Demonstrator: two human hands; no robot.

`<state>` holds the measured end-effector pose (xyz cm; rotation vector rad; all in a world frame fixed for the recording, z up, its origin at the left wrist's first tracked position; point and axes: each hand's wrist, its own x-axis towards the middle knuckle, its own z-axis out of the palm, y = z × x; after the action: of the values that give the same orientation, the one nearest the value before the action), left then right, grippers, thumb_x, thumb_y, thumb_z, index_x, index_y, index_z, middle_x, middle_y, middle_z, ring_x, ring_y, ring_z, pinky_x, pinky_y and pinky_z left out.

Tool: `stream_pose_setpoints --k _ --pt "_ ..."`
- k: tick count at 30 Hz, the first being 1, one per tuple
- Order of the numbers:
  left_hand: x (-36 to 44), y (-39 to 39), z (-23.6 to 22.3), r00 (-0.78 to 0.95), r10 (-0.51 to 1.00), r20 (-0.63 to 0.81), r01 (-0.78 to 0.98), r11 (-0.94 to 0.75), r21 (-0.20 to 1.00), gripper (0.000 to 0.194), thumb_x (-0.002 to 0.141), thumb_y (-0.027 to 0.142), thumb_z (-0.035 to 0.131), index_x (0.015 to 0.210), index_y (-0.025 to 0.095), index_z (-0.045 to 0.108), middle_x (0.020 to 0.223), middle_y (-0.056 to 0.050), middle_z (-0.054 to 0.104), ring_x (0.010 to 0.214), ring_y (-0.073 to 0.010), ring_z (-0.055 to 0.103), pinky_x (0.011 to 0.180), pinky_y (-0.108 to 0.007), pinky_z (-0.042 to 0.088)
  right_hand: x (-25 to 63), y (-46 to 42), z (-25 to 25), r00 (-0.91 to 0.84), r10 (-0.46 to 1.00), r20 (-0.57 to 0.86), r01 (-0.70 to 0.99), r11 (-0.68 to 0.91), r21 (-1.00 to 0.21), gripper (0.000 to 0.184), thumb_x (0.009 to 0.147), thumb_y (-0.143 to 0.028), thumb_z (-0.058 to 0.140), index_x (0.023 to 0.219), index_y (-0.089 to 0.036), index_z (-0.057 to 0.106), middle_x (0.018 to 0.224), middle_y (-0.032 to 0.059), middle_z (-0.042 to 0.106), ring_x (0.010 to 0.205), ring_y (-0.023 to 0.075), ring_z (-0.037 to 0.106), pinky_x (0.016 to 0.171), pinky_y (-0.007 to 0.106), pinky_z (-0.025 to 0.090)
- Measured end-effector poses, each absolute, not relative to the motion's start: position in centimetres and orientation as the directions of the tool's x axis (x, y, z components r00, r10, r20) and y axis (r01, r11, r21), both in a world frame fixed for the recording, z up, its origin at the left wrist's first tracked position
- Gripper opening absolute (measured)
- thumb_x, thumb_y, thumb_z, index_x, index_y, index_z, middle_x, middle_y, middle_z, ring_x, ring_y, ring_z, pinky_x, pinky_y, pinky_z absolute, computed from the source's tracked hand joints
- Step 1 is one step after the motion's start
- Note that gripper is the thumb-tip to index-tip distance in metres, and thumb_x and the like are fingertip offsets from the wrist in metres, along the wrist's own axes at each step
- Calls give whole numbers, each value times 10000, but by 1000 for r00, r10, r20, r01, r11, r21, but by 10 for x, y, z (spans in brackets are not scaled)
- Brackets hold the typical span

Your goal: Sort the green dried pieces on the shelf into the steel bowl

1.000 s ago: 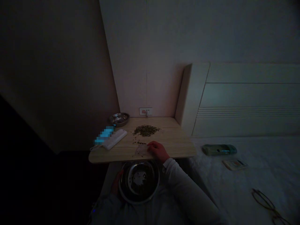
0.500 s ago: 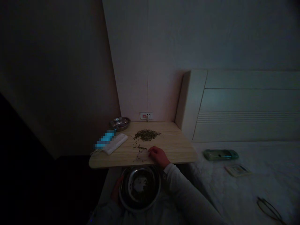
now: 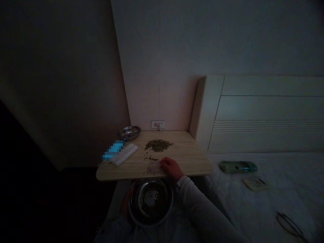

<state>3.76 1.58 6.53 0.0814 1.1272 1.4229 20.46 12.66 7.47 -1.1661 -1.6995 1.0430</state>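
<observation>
A steel bowl (image 3: pixel 167 214) with small dark grains in it rests at my lap, below the tabletop's front edge. My left hand (image 3: pixel 126 202) grips its left rim; most of those fingers are in shadow. Over the front of the table, my right hand (image 3: pixel 172 167) is closed on a thin clear piece of plastic (image 3: pixel 153 167), whose exact kind I cannot make out. A few grains show at or under the plastic. Just beyond it lies a short row of grains (image 3: pixel 152 159), and farther back a larger pile of grains (image 3: pixel 159 145).
The wooden tabletop (image 3: pixel 187 148) also carries a second steel bowl (image 3: pixel 129 133), a white power-strip-like block (image 3: pixel 125 154) and a blurred phone-like screen (image 3: pixel 112 151). A wall socket (image 3: pixel 158 124) is behind. On the bed at right lie a green case (image 3: pixel 238 167), a small flat packet (image 3: pixel 255 184) and a dark cord loop (image 3: pixel 290 223).
Both hands hold nearly the same positions. Grains inside the lap bowl look slightly rearranged, and the clear plastic has shifted a little. The pile on the table is unchanged.
</observation>
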Motion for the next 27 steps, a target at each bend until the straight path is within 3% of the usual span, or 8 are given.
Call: stream_pose_setpoints --k 5,11,17,27 --pt "39 14 70 -245 799 -549 -726 224 650 62 566 150 544 515 183 555 514 5 618 787 -203 574 801 -328 384 205 126 74 -260 952 160 324 242 -915 171 607 -196 426 720 -156 547 609 -13 556 583 95 476 564 204 352" --pt "44 10 76 -183 796 -576 -748 267 607 110 590 152 526 482 159 544 507 -5 617 631 -181 589 736 -326 417 205 125 75 -277 949 153 339 245 -908 181 606 -186 419 720 -152 555 587 -14 556 563 90 473 538 195 336" --pt "46 9 77 -153 803 -576 -769 269 580 146 620 127 485 492 151 550 528 -22 630 668 -186 593 751 -319 411 205 123 77 -280 950 136 372 238 -897 180 609 -199 418 710 -155 561 571 -20 550 533 81 451 493 182 311" --pt "47 7 80 -111 836 -537 -791 253 557 89 608 198 519 544 163 570 607 -39 653 780 -215 581 787 -347 400 206 127 73 -267 953 144 240 210 -948 168 629 -203 402 723 -154 533 601 -10 568 569 97 484 557 206 358"
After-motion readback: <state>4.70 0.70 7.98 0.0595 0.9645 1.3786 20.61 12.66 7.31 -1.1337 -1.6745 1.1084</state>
